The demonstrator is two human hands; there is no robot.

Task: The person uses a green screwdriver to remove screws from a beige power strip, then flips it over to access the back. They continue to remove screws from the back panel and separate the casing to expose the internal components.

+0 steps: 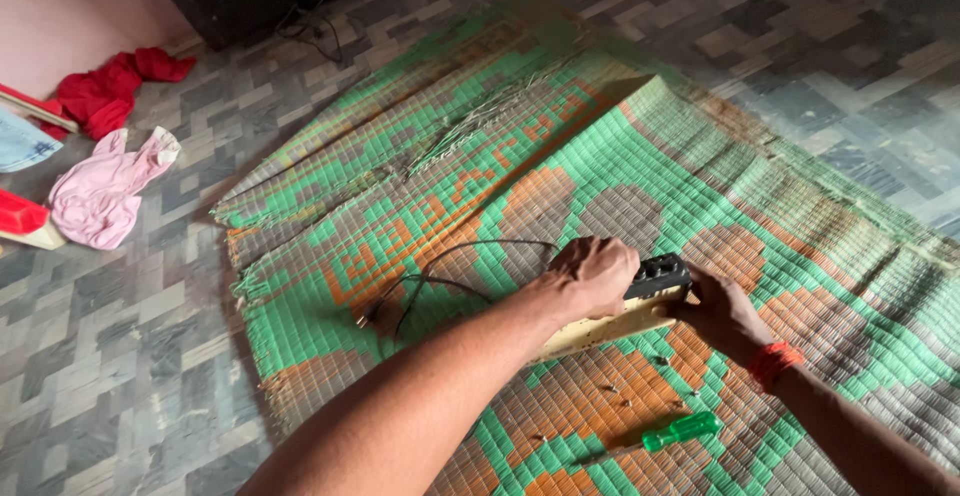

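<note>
Head view, looking down at a woven mat (800,216) of green, orange and grey squares spread on a grey patterned tile floor (110,356). The left hand (592,276) comes in on a long forearm from the lower left, wrist straight, knuckles up; its fingers (610,256) are curled together and clamped over the top of an extension board (625,311), a cream-coloured box with a black socket strip (660,274) showing at its far end. The right hand (722,311) enters from the lower right, a red thread band (775,361) on its wrist; it lies against the board's right end with fingers bent towards it, but whether they grip the board or merely press on it cannot be told. The board sits near the middle of the mat, tilted, its near end lower than the socket end, held between the two hands. A black cord (450,256) loops away from the board to the left across the mat and ends in a plug (372,314). A screwdriver (680,429) with a translucent green handle lies on the mat just below the right forearm, apart from both hands. A few small dark screws (610,389) are scattered on the mat between the board and the screwdriver. At the far left of the floor lie a pink cloth (100,196) and a red cloth (110,91).
</note>
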